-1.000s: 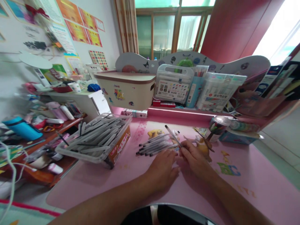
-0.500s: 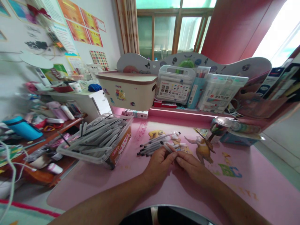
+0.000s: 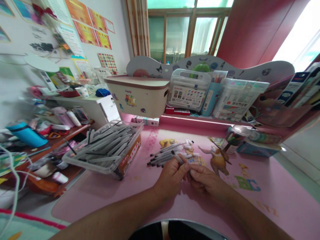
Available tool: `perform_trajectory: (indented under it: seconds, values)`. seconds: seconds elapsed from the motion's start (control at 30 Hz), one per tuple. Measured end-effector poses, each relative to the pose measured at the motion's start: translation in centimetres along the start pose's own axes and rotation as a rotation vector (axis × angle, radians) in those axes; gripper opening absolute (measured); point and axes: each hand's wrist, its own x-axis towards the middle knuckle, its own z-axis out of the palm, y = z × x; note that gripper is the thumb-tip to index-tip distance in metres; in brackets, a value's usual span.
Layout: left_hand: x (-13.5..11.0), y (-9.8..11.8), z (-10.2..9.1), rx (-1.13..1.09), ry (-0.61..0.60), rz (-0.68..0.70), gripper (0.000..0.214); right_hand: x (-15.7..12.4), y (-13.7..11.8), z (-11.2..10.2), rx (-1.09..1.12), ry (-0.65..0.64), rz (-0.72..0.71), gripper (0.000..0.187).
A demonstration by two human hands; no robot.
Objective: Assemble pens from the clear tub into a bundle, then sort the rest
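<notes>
Over the tabletop (image 3: 140, 196), head view: the left hand (image 3: 170, 176) has a pen (image 3: 178, 157) in its grip, near the loose pens (image 3: 165, 151); the right hand (image 3: 207, 181) crowds close, its grip too hidden to tell. Steady alignment should help.

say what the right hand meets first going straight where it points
Probably the left hand, which grips a pen just ahead of the right hand; whether they touch is unclear.

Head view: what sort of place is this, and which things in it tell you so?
Probably a child's study corner at home: a pink desk printed with cartoon bears and letters, clear pen cases along its back, and orange certificate-like sheets on the wall.
</notes>
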Motion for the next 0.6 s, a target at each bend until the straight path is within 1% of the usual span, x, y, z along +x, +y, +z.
perform_trajectory:
  seconds: [0.2, 0.33, 0.4, 0.47, 0.53, 0.6]
  values:
    - [-0.1, -0.2, 0.1, -0.031, -0.002, -0.006, 0.024, -0.1, -0.2, 0.0, 0.042, -0.039, 0.037, 0.037]
    - [0.0, -0.3, -0.2, -0.087, -0.040, -0.023, 0.029, -0.3, -0.1, 0.1, 0.066, -0.041, 0.103, 0.038]
    - [0.2, -0.2, -0.3, -0.148, -0.034, -0.052, 0.031, -0.3, 0.3, 0.0, 0.072, -0.061, 0.120, 0.040]
    - [0.4, 0.0, -0.3, -0.237, -0.005, -0.111, 0.032, -0.2, 0.6, -0.3, 0.050, -0.070, 0.101, 0.043]
    - [0.8, 0.3, -0.4, -0.288, 0.042, -0.174, 0.036, 0.0, 0.6, -0.5, 0.026, -0.042, 0.074, 0.043]
    - [1.0, 0.5, -0.7, -0.274, 0.063, -0.212, 0.041, 0.1, 0.2, -0.9, 0.054, 0.030, 0.055, 0.040]
